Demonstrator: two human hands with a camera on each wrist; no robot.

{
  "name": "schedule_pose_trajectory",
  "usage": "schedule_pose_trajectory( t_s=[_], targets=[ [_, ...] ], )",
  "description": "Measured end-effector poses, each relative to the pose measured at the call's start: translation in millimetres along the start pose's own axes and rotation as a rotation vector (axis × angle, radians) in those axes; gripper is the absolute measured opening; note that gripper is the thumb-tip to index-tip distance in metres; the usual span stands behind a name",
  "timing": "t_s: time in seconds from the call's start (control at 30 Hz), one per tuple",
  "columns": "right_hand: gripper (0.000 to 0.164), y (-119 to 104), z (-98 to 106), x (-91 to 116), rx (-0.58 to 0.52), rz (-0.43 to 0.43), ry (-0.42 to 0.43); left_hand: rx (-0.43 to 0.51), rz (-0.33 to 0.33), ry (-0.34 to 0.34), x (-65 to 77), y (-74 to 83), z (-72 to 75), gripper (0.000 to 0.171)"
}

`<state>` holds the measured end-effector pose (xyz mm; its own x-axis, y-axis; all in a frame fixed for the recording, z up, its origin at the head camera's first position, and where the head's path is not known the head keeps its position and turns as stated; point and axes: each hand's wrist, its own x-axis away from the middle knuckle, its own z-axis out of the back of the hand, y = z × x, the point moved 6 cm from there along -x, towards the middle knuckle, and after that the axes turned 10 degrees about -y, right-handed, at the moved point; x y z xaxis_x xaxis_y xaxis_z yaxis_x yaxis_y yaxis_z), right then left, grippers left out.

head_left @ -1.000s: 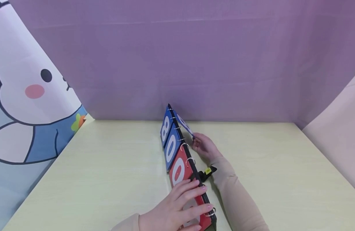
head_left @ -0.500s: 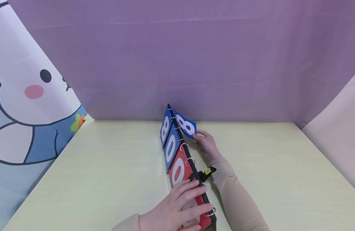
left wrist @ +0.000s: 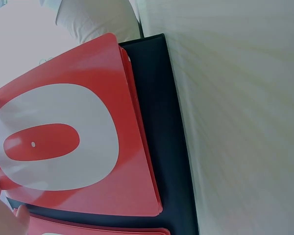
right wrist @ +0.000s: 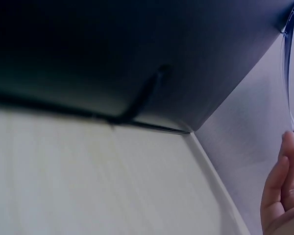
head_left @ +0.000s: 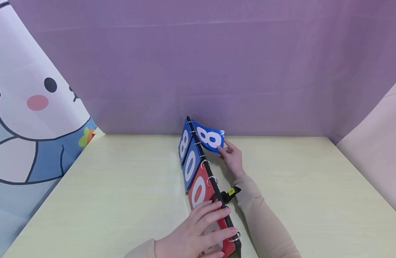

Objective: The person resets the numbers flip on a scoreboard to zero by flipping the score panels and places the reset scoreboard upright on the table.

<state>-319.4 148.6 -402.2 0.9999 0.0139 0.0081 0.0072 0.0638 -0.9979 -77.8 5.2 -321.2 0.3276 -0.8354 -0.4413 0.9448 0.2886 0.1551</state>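
Note:
A flip scoreboard (head_left: 214,182) stands slanted on the table, its black top edge running away from me. On its left face hang a blue 8 card (head_left: 184,144), a blue 0 card (head_left: 190,165) and red 0 cards (left wrist: 105,117). My left hand (head_left: 198,229) rests over the nearer red card, with spread fingers reaching the top edge. On the far right side, my right hand (head_left: 231,157) pinches the corner of a turned-over blue 8 card (head_left: 211,138) between thumb and fingers. That card is still attached by its rings and slightly bent. In the right wrist view the right hand (right wrist: 286,181) grips its edge.
A black strap with a yellow label (head_left: 231,191) lies by the right sleeve. Metal rings (head_left: 212,179) line the scoreboard's top. The pale table (head_left: 130,186) ends at a purple curtain (head_left: 249,71), with a rabbit-print cloth (head_left: 24,100) at left.
The pinched blue card has swung outward to the right and up, so its 8 now faces me. My right hand has risen slightly with it. The left hand has stayed in place.

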Motion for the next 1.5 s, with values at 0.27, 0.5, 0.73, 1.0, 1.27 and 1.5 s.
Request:
schedule_pose_trajectory(
  t_s=[0.27,0.5,0.73,1.0,1.27,1.5],
  targets=[
    [0.047,3.0,0.1,-3.2,-0.143,-0.010,-0.019,-0.026,-0.009,0.025,-1.3,0.5,0.0,0.051],
    [0.044,3.9,-4.9,-0.3,-0.319,-0.047,-0.116,-0.043,-0.016,0.026,-1.6,0.8,-0.7,0.051],
    [0.044,5.1,-5.5,-1.8,-0.396,-0.057,-0.110,-0.019,0.004,0.001,-1.7,-0.3,-1.8,0.053],
    [0.042,-0.2,3.6,-6.5,-0.481,-0.081,-0.058,-0.022,0.006,-0.022,-5.5,-2.1,-2.6,0.052],
    [0.042,-28.2,15.4,-16.1,-0.485,-0.041,-0.082,0.018,0.030,-0.062,-8.4,-2.0,-7.1,0.056],
    [0.043,-62.7,28.4,-21.4,-0.438,0.028,-0.057,-0.022,-0.010,-0.003,-8.0,1.3,-5.4,0.056]
  ],
)
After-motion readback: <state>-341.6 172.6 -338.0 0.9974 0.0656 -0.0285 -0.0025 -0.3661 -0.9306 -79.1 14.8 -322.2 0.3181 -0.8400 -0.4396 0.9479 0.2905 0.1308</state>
